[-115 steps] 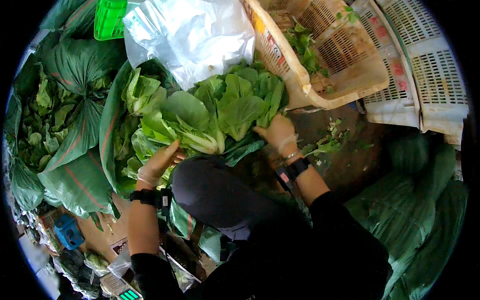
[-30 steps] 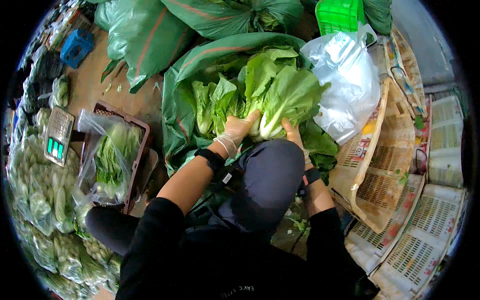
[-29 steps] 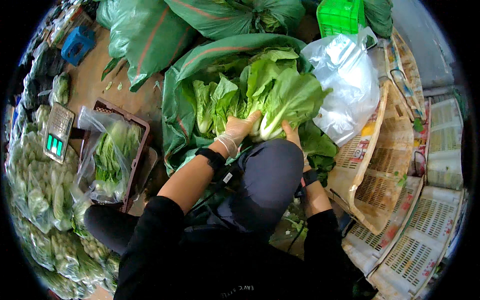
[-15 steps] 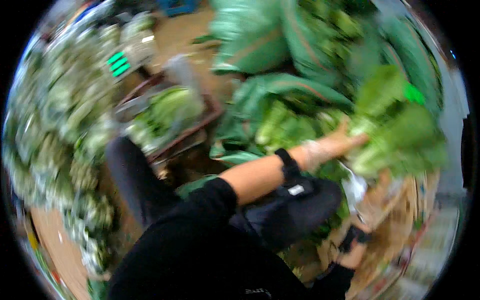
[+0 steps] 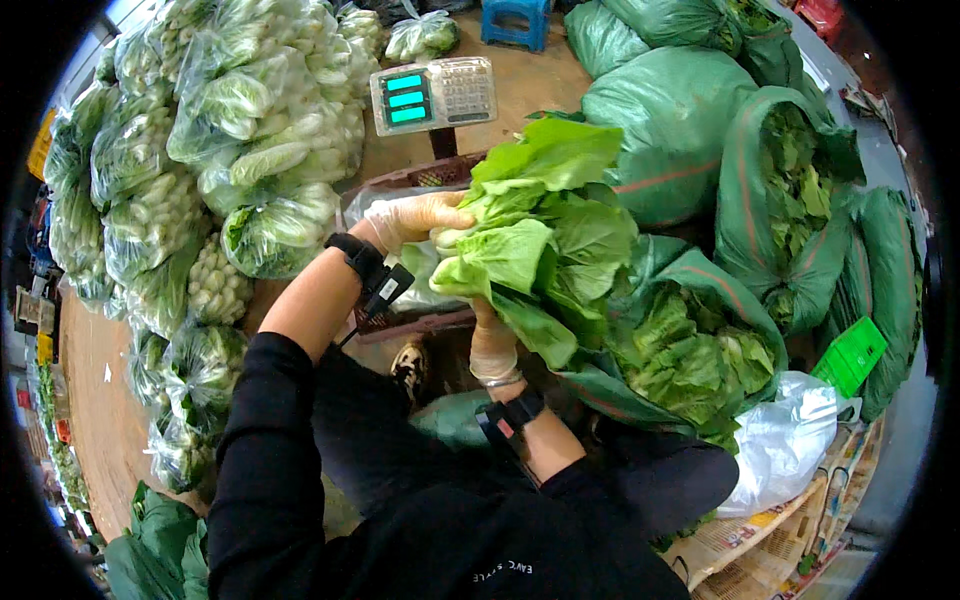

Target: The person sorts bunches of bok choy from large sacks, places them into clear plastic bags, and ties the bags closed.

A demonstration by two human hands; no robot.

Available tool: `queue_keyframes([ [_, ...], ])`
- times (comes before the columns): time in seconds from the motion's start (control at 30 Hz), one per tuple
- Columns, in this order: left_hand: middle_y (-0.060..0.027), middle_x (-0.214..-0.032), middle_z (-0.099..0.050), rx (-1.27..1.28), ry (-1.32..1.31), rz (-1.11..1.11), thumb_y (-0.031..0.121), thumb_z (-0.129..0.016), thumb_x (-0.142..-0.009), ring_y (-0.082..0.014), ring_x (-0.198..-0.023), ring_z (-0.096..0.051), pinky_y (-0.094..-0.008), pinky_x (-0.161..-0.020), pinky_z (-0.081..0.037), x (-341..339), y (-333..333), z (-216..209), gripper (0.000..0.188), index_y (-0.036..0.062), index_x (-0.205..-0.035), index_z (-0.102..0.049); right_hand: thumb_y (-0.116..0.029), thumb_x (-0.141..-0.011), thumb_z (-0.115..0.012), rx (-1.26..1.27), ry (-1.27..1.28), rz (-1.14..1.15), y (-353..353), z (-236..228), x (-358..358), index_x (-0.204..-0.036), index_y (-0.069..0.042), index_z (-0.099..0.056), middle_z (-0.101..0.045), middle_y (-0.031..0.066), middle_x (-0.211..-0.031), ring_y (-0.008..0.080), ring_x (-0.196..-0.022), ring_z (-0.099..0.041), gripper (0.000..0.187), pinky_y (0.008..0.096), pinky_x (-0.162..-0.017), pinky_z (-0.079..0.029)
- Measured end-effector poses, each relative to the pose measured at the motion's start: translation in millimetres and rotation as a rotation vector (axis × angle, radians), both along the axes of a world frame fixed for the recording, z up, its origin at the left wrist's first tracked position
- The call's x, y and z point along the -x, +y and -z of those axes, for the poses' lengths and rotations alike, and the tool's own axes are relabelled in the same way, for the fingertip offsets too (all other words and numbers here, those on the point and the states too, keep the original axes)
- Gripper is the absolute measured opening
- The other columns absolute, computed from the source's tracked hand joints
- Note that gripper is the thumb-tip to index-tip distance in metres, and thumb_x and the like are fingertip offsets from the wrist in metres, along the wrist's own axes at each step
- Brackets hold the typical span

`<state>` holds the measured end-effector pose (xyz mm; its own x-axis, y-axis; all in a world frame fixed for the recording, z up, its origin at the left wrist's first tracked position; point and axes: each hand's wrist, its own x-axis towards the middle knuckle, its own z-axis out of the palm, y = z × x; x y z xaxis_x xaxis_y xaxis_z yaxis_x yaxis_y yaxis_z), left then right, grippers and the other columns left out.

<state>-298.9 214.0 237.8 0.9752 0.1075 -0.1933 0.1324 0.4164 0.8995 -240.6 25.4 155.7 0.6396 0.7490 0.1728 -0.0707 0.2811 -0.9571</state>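
Far left, a heap of clear bags of leafy greens (image 5: 215,140) runs along the wooden floor, curving near along the left edge. Far right, big green woven sacks (image 5: 690,130), one shut, others open and stuffed with leaves. Nearer right, an open green sack of lettuce (image 5: 690,340) beside the person's knee, a white plastic bag (image 5: 785,450) just beyond it, a small green crate (image 5: 850,355) past that.

Centre: a bundle of lettuce heads (image 5: 540,230) held up in the air above a dark crate lined with clear plastic (image 5: 420,250), leaves fanning to the right. A digital scale (image 5: 433,93) sits on the floor just beyond the crate, display lit.

Left hand (image 5: 415,215), gloved, fingers curled tight round the stem ends of the bundle from the far side. Right hand (image 5: 493,345), gloved, closed on the bundle from underneath. Both wrists wear black bands. Black sleeves, dark trousers
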Motion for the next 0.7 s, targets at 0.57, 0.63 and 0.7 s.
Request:
queue_keyframes([
  [0.57, -0.0203, -0.118, -0.053, -1.005, 0.806, -0.043, 0.047, -0.065, -0.071, -0.0281, -0.103, -0.054, -0.0361, -0.091, -0.04, 100, 135, 158, 0.085, 0.0021, -0.134, -0.032, -0.043, -0.08, -0.063, 0.457, 1.116, -0.37, 133, 150, 91, -0.12, -0.01, -0.047, -0.05, 0.0015, -0.115, 0.0194, -0.104, -0.046, 0.055, 0.0346, -0.086, -0.038],
  [0.63, -0.0256, -0.128, -0.04, -0.75, 0.687, -0.062, 0.056, -0.064, -0.067, -0.0321, -0.115, -0.044, -0.0375, -0.096, -0.036, 107, 140, 153, 0.092, 0.0026, -0.134, -0.031, -0.038, -0.08, -0.065, 0.386, 1.124, -0.306, 132, 152, 85, -0.121, -0.012, -0.047, -0.051, 0.0017, -0.116, 0.0197, -0.105, -0.046, 0.052, 0.0365, -0.086, -0.038],
  [0.7, -0.0316, -0.133, -0.03, -0.865, 0.575, -0.024, 0.063, -0.067, -0.058, -0.0381, -0.121, -0.037, -0.04, -0.099, -0.033, 118, 133, 167, 0.106, 0.0045, -0.136, -0.028, -0.03, -0.082, -0.063, 0.409, 1.147, -0.312, 126, 161, 69, -0.121, -0.013, -0.047, -0.051, 0.0029, -0.116, 0.021, -0.105, -0.046, 0.045, 0.0383, -0.087, -0.038],
])
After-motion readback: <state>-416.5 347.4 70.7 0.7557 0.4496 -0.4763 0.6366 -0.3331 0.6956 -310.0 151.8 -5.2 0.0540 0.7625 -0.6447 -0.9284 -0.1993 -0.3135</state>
